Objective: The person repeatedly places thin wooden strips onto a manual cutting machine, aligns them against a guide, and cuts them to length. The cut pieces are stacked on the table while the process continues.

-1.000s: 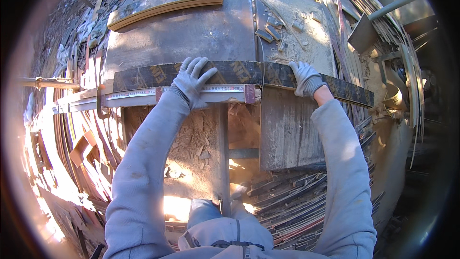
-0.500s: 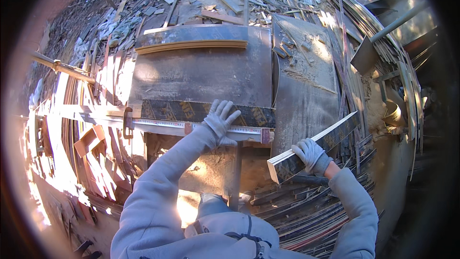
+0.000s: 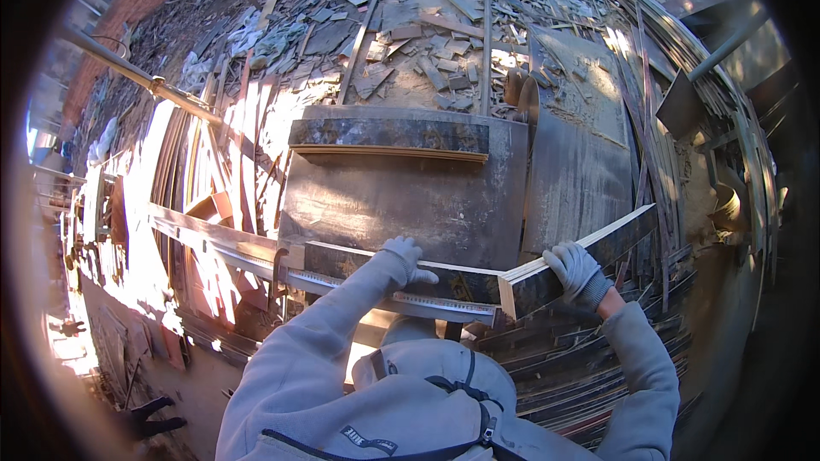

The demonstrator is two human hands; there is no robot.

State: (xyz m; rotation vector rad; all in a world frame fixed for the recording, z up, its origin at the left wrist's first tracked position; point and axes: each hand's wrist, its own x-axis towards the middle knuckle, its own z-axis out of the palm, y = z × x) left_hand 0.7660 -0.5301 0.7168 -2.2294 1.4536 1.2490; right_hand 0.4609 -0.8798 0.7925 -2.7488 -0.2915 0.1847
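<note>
My left hand (image 3: 400,261) is closed over the top edge of a dark plywood strip (image 3: 465,283), thumb on its near face. This strip stands along the front edge of a dark table panel (image 3: 401,205), behind a metal rail with a measuring scale (image 3: 444,303). Off to the right, my right hand (image 3: 574,273) grips a stack of dark-faced plywood strips (image 3: 613,239) with pale layered edges. The stack slants up and away to the right, its near end meeting the left strip's right end. Both hands wear pale gloves.
More dark strips (image 3: 389,134) lie across the panel's far part. Round brown discs, apparently saw blades (image 3: 528,102), stand at its right-hand far corner, beside a dusty fixed panel (image 3: 572,179). Wood scraps (image 3: 436,68) litter the ground beyond. A metal pole (image 3: 184,102) crosses at left.
The table panel has come nearer to me, and the discs now show. The left strip has gone from lying under my spread hand to standing on edge in my grip. The right-hand stack meets it.
</note>
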